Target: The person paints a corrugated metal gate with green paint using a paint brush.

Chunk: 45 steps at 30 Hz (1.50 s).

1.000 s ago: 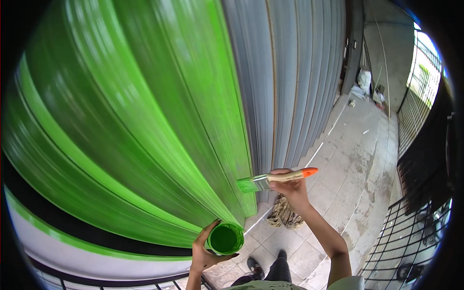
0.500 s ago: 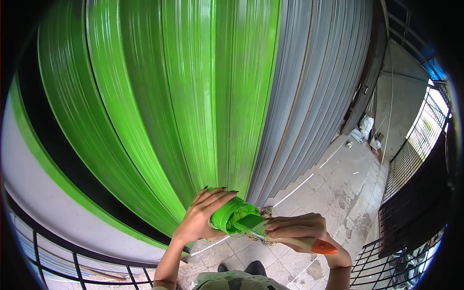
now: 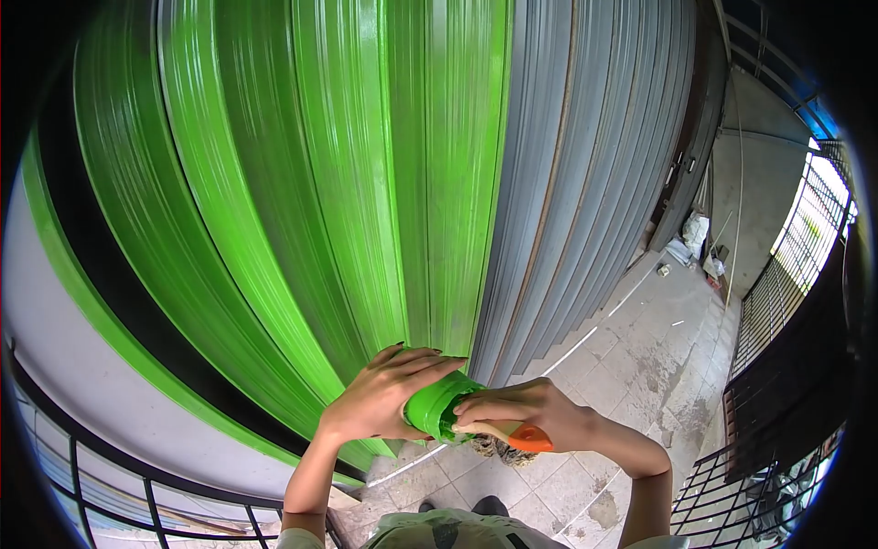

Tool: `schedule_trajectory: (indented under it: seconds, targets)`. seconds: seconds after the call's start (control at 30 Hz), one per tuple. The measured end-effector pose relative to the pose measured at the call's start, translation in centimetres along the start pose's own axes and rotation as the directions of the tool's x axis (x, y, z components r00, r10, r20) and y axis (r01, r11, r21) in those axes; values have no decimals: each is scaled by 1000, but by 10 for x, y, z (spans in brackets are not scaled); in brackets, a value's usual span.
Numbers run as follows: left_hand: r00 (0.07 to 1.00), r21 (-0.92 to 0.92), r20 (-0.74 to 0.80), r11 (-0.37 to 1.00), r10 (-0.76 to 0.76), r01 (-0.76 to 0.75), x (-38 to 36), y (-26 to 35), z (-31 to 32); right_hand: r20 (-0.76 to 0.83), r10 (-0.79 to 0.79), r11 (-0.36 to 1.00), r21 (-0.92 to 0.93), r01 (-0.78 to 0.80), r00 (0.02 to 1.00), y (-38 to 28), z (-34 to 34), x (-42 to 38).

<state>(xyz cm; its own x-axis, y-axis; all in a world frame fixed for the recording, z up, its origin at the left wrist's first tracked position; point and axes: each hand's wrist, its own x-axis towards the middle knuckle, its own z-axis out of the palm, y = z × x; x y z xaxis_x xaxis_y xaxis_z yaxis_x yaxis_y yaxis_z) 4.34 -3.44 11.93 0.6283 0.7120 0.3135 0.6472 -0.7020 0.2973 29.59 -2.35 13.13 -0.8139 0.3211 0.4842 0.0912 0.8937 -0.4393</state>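
My left hand [image 3: 382,392] wraps round a green paint container [image 3: 433,403], which is tilted with its mouth towards the right. Green paint coats its rim. My right hand [image 3: 530,412] grips a paintbrush [image 3: 494,428] with a pale wooden handle and an orange end. The bristles are hidden inside the container's mouth and behind my fingers. Just ahead stands a ridged metal shutter, its green painted part [image 3: 357,183] on the left and its grey part [image 3: 585,183] on the right.
Pale floor tiles [image 3: 631,366] with dark stains lie below. Black metal grilles stand at left [image 3: 119,480] and right [image 3: 704,494]. White bags [image 3: 695,233] lie by the far wall. A rag-like clump [image 3: 501,448] sits on the floor under the container.
My right hand has moved left and pushed the brush into the container; its bristles, visible before at the rim, are now hidden. The view has shifted slightly.
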Motion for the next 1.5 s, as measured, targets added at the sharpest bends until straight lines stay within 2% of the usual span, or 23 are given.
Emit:
schedule_trajectory:
  seconds: [0.1,0.2,0.3,0.4,0.47,0.53,0.67,0.8,0.83,0.93,0.97,1.07,1.1,1.2,1.33,1.47,1.5]
  targets:
    - [1000,13,8,1000,10,-10,3,0,1,69,19,1000,-3,-19,997,-3,1,3]
    - [1000,-2,-3,1000,6,-6,5,2,3,107,28,994,-107,-16,994,1,6,-1]
    - [999,-36,-33,999,-18,17,4,2,7,-45,-97,987,-132,90,994,-1,1,-3]
    - [993,-141,-102,989,-67,52,-1,-3,16,-334,123,984,165,-70,935,-3,2,-8]
    - [982,-251,-150,965,-117,77,-7,-5,27,-376,343,879,453,-153,861,-2,8,-14]
    - [959,-320,-194,937,-207,138,-13,-2,39,-382,538,703,695,-150,751,5,19,-18]
    - [904,-395,-279,897,-324,200,-23,1,61,-345,564,694,690,-204,750,17,41,-35]
    - [878,-311,-303,910,-370,276,-37,-1,85,-331,531,828,400,-394,780,16,44,-42]
    - [875,-307,-305,908,-377,284,-40,1,91,-373,520,837,403,-370,769,11,46,-41]
    - [861,-294,-302,899,-409,324,-46,1,99,-301,550,824,350,-446,779,10,46,-48]
    - [856,-288,-301,895,-421,340,-47,1,100,-337,464,880,278,-385,819,17,51,-53]
    - [854,-342,-287,880,-433,331,-54,-2,111,-259,678,714,452,-534,688,13,64,-64]
    - [843,-361,-302,872,-446,332,-54,-3,114,-136,760,563,626,-539,635,8,64,-65]
    - [810,-392,-326,850,-487,353,-54,-3,128,25,774,412,738,-535,632,15,74,-82]
    - [790,-323,-372,866,-487,382,-49,-11,154,-105,864,350,828,-437,493,34,108,-95]
    - [769,-318,-392,859,-505,402,-41,-16,173,-304,781,595,628,-502,546,36,118,-91]
    - [770,-303,-396,863,-501,405,-40,-16,173,-296,795,583,615,-531,530,38,119,-91]
